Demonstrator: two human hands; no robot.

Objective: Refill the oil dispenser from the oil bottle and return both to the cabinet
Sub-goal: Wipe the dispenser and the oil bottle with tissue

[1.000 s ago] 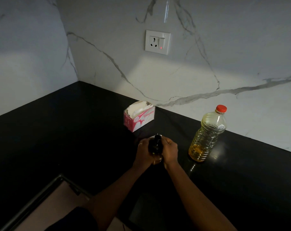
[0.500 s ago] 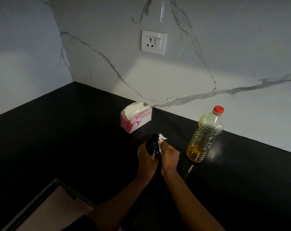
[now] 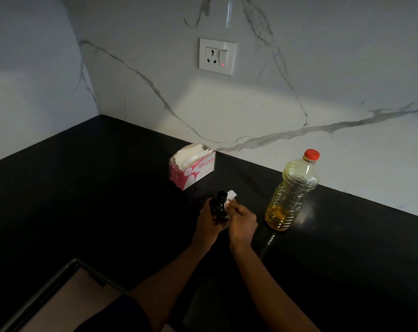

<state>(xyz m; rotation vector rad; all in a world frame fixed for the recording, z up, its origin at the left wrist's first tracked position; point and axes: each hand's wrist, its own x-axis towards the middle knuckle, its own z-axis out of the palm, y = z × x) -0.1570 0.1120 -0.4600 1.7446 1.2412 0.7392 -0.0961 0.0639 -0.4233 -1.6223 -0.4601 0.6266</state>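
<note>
The dark oil dispenser (image 3: 219, 207) is a small black bottle with a black top, held upright over the black counter (image 3: 83, 188). My left hand (image 3: 209, 224) grips its body from the left. My right hand (image 3: 242, 222) pinches a white tissue (image 3: 231, 195) against the dispenser's right side near its neck. The clear plastic oil bottle (image 3: 291, 192) stands upright to the right with its red cap on. Yellow oil fills only its lower part.
A pink and white tissue box (image 3: 192, 170) stands open behind the hands, near the marble wall. A wall socket (image 3: 217, 56) sits above it. At the lower left, a dark metal edge (image 3: 47, 288) borders a lighter opening.
My right hand slid from the dispenser's top down its right side, and the white tissue has come into sight. The view shifted slightly.
</note>
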